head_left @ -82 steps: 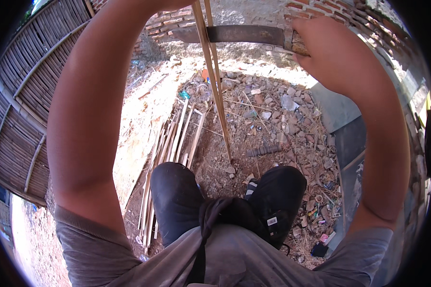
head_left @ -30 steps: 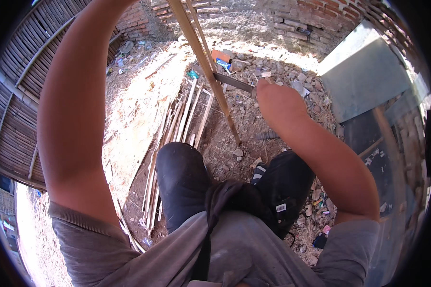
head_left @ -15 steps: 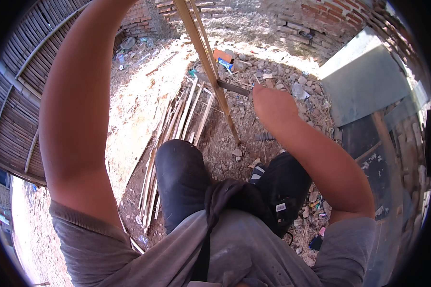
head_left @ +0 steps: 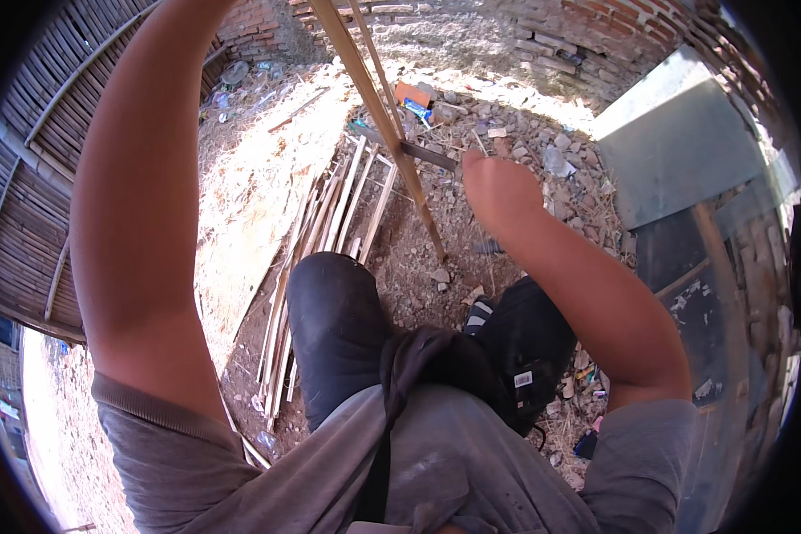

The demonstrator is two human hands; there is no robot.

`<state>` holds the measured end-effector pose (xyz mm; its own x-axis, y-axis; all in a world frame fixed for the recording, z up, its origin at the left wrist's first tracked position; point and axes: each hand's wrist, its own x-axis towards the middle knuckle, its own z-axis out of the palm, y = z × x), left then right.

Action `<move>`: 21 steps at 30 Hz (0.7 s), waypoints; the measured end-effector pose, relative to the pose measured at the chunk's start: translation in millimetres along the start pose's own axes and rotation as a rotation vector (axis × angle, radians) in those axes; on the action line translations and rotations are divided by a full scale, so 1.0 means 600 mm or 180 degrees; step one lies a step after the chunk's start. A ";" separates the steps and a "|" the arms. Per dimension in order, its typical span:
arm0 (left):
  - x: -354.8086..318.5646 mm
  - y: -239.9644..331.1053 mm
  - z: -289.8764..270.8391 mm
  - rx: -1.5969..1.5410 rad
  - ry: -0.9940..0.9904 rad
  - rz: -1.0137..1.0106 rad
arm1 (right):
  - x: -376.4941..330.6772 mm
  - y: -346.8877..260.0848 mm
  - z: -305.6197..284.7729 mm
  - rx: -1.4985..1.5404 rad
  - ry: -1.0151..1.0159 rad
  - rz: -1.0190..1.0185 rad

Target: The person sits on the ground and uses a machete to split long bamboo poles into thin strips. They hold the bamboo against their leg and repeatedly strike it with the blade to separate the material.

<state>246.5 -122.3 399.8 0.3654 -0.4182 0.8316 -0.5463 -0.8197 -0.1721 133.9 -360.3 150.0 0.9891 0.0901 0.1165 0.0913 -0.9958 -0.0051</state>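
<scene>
My right hand (head_left: 504, 189) is closed around the handle of a long knife (head_left: 430, 156), its fingers wrapped tight. The blade runs left from the fist and crosses an upright bamboo pole (head_left: 359, 71), with its tip showing on the pole's far side. Above the blade a thin strip (head_left: 372, 58) stands apart from the thicker piece. The pole leans up to the left, its lower end on the ground before my knees. My left arm stretches up past the top edge, so that hand is outside the picture.
A bundle of split bamboo strips (head_left: 329, 214) lies left of my knee. Rubble (head_left: 561, 142) and litter cover the ground ahead, below a brick wall (head_left: 454, 36). Grey sheets (head_left: 685, 142) lean at the right; a bamboo slat wall (head_left: 36, 196) rises at the left.
The pole, knife and my right hand have shifted slightly up and left in the picture. My right hand keeps its hold on the knife, and the left arm stays raised.
</scene>
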 end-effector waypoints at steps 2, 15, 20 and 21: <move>-0.001 -0.002 0.004 -0.0056 0.0046 -0.0053 | -0.011 -0.007 0.027 0.0044 -0.0003 0.0182; -0.029 0.007 -0.016 -0.0338 0.0010 -0.0141 | 0.008 -0.040 0.106 0.0465 -0.0128 0.0204; -0.034 0.017 -0.023 -0.0574 -0.0055 -0.0014 | 0.015 -0.006 0.072 0.0293 -0.0619 -0.0229; -0.032 0.021 -0.026 -0.0624 -0.0106 -0.0072 | 0.035 0.010 0.049 0.0150 -0.1083 -0.0235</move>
<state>221.0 -118.6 390.0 0.4022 -0.4159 0.8156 -0.6727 -0.7385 -0.0448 158.3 -364.1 123.1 0.9607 0.1698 -0.2194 0.1614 -0.9853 -0.0559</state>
